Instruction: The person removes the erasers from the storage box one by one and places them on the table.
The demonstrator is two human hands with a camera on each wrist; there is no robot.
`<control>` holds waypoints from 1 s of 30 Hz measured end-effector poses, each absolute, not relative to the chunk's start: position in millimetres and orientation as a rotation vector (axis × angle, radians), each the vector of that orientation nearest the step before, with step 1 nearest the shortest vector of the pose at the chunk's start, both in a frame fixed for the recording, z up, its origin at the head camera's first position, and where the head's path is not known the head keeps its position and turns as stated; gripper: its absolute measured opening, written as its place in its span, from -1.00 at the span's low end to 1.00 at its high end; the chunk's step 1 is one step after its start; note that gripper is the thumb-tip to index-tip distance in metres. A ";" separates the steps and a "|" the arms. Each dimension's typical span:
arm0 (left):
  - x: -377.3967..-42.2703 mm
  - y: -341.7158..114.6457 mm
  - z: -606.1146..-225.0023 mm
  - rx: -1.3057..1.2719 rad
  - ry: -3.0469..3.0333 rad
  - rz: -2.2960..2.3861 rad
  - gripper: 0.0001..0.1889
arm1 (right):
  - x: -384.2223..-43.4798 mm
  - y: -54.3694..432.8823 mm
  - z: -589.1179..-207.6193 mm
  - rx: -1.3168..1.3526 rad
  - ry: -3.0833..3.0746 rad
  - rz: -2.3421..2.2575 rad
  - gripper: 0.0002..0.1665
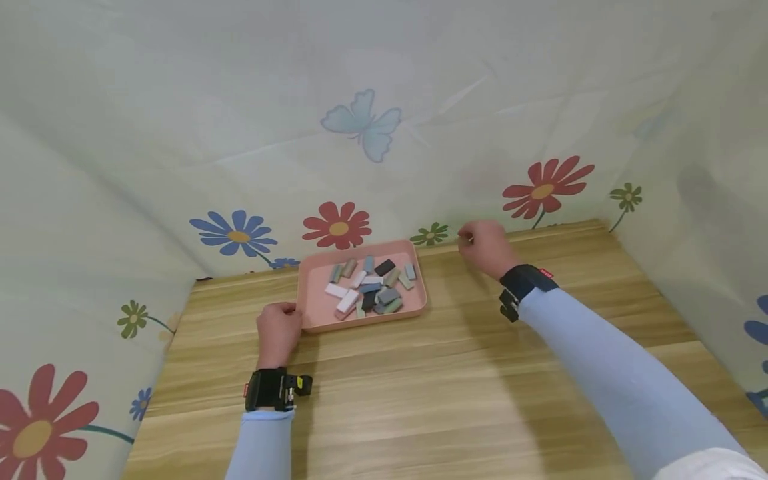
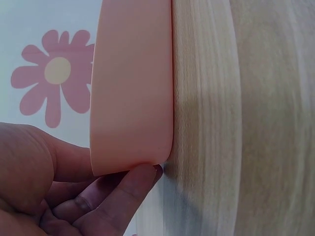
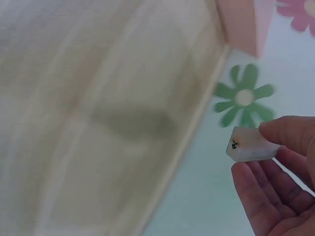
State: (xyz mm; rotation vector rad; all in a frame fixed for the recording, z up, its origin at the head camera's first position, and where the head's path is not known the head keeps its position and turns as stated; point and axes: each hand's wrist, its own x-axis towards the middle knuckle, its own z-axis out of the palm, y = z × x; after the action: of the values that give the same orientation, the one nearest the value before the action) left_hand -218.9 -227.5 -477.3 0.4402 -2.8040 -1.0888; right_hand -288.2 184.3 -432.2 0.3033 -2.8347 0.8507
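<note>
A shallow pink tray (image 1: 312,317) stands on the table near the back wall. Several small blocks in white, grey, black, green and tan (image 1: 372,288) lie jumbled inside it. At the tray's near left corner is my left hand (image 1: 279,333), its thumb and fingers pinching the rim and wall. The left wrist view shows the fingertips against the tray's outer wall (image 2: 133,88). Raised to the right of the tray, my right hand (image 1: 487,248) pinches a small whitish block (image 3: 251,144) between thumb and fingers. A black mark shows on the block's end.
Wood-grain table (image 1: 384,400) surface extends in front of the tray and to both sides. Behind it rises a pale wall sheet with printed flowers and a butterfly (image 1: 363,125). Similar sheeting stands at the left and right.
</note>
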 end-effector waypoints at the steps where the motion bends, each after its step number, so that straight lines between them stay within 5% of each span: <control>1: -219.0 -228.5 -476.8 0.444 -2.807 -1.088 -0.72 | -289.4 187.9 -435.3 0.273 -2.840 0.877 -0.70; 14: -219.7 -230.3 -470.4 0.470 -2.846 -1.128 -0.72 | -298.8 198.7 -458.0 -0.104 -2.941 0.912 -0.64; 30: -222.1 -232.4 -475.0 0.435 -2.830 -1.108 -0.74 | -297.9 195.5 -467.4 -0.137 -2.949 0.879 -0.74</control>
State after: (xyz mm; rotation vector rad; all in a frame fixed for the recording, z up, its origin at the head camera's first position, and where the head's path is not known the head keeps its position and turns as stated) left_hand -222.1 -232.4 -475.0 0.4350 -2.8299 -1.1081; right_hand -297.9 195.5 -467.4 -0.1368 -2.9494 0.8786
